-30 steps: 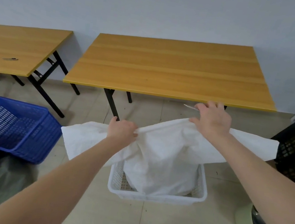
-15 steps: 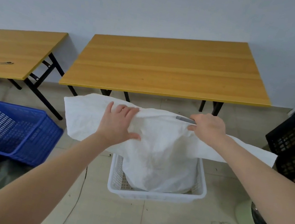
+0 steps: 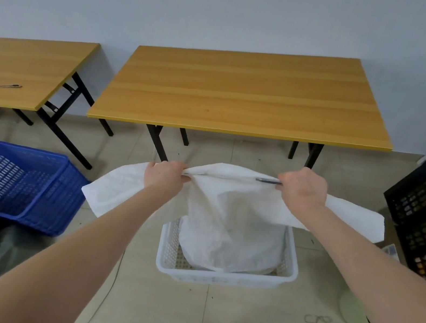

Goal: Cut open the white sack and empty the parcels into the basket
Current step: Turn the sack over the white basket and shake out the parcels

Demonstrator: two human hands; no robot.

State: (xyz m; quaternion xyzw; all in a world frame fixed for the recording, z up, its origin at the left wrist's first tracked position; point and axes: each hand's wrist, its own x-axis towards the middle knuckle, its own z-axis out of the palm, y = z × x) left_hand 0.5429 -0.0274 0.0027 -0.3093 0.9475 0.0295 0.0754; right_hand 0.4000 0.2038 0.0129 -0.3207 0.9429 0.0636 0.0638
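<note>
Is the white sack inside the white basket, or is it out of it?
Partly in: the white sack's lower end sits in the white basket; both hands lift its top.

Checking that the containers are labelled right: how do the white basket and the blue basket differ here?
The white basket sits level on the floor at the person's feet; the blue basket lies to the left, tipped up at its near side. The white basket holds the bottom of the white sack, while the blue basket looks empty. The white one looks smaller. Both are perforated plastic rectangles.
</note>
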